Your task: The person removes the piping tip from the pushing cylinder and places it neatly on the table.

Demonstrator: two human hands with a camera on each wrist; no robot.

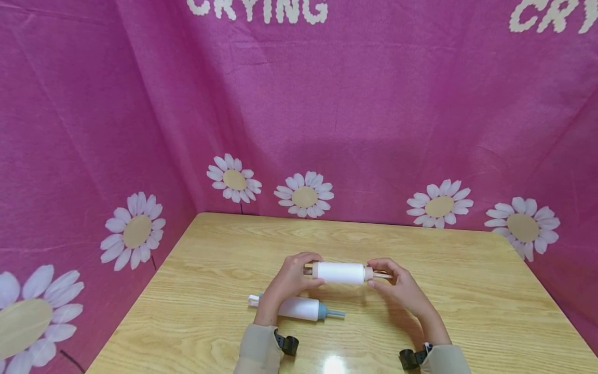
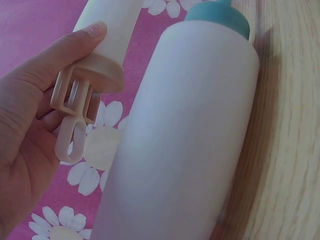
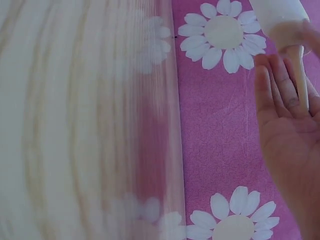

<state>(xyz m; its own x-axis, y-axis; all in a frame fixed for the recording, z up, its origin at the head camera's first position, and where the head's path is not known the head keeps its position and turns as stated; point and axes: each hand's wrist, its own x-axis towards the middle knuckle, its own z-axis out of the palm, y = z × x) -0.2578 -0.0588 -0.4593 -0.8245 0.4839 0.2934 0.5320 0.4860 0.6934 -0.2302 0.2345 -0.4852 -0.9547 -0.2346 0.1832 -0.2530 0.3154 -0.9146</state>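
Note:
A white cylinder with beige end pieces [image 1: 341, 272] is held level just above the table, between both hands. My left hand [image 1: 291, 275] grips its left end, the thumb [image 2: 95, 32] lying along the white body. Below that thumb, in the left wrist view, a slotted beige end piece [image 2: 90, 80] carries a small loop [image 2: 70, 140]. My right hand [image 1: 404, 288] pinches the beige collar [image 1: 369, 274] at the other end. From this collar a thin beige rod [image 3: 300, 75] runs along the right palm. A similar white cylinder with a teal collar and rod [image 1: 301, 308] lies nearer, partly behind the left wrist.
The wooden table [image 1: 210, 249] reaches back to a magenta cloth [image 1: 374, 104] printed with daisies and pale letters. Another side of the cloth hangs along the table's left. Black straps with small cameras [image 1: 287, 344] sit on both wrists.

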